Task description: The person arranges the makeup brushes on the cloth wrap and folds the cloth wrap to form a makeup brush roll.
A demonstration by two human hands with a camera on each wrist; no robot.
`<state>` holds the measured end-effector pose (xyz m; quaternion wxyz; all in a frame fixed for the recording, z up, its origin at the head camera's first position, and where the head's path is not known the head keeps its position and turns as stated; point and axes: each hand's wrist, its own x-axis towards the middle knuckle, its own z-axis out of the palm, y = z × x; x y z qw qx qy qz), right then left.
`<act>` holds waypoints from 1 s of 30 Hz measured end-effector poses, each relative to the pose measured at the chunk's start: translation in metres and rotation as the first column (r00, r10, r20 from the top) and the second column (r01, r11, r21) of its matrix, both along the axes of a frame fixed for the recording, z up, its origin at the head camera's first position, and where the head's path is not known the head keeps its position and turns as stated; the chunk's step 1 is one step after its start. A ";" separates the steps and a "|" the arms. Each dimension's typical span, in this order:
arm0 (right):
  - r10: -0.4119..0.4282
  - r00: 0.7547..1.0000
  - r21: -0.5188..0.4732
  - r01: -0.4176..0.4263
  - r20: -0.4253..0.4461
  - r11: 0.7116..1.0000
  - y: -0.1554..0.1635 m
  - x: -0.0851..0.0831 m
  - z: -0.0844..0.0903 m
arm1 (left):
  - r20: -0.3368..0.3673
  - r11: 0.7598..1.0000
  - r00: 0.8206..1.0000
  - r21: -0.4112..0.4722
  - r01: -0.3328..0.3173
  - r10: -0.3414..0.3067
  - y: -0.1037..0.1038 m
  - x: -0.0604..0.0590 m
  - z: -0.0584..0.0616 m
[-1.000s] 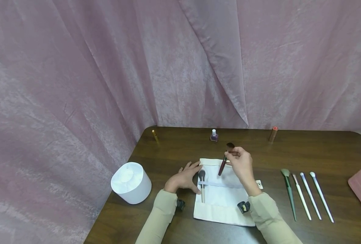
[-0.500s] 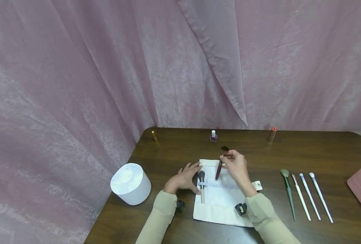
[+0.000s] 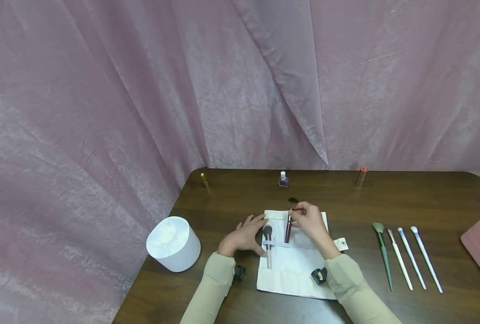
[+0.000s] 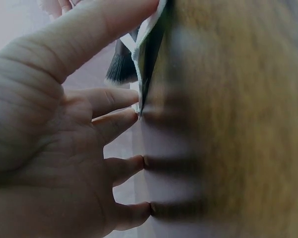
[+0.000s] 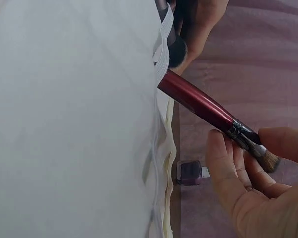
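we pinch a dark red makeup brush [image 3: 289,225] near its metal collar with our right hand [image 3: 310,223], the handle angled down so its tip meets the elastic band [image 3: 282,244] of a white cloth brush roll [image 3: 292,270] spread on the dark wooden counter [image 3: 426,193]. our left hand [image 3: 244,236] lies flat with straight fingers on the roll's left edge, just beside a grey-bristled brush [image 3: 268,245] tucked under the band. to the right lie a green brush [image 3: 382,252] and three pale brushes [image 3: 412,258] side by side. a nail polish bottle [image 3: 283,179] stands at the counter's far edge, and a white round container [image 3: 173,243] sits at left.
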<state>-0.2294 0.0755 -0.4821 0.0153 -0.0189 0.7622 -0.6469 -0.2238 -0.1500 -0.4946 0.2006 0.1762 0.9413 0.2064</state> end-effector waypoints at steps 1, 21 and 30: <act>0.002 1.000 0.007 -0.002 0.006 1.000 0.000 0.000 0.000 | 0.000 1.000 1.000 0.000 0.000 0.000 0.000 0.000 0.000; 0.111 0.984 -0.012 -0.110 0.140 0.994 -0.004 -0.001 -0.010 | -0.002 1.000 1.000 0.011 0.011 -0.011 -0.001 0.000 0.002; 0.067 0.985 0.096 -0.084 0.161 0.992 -0.010 0.005 -0.013 | 0.008 1.000 1.000 0.015 0.000 0.000 -0.001 0.000 0.002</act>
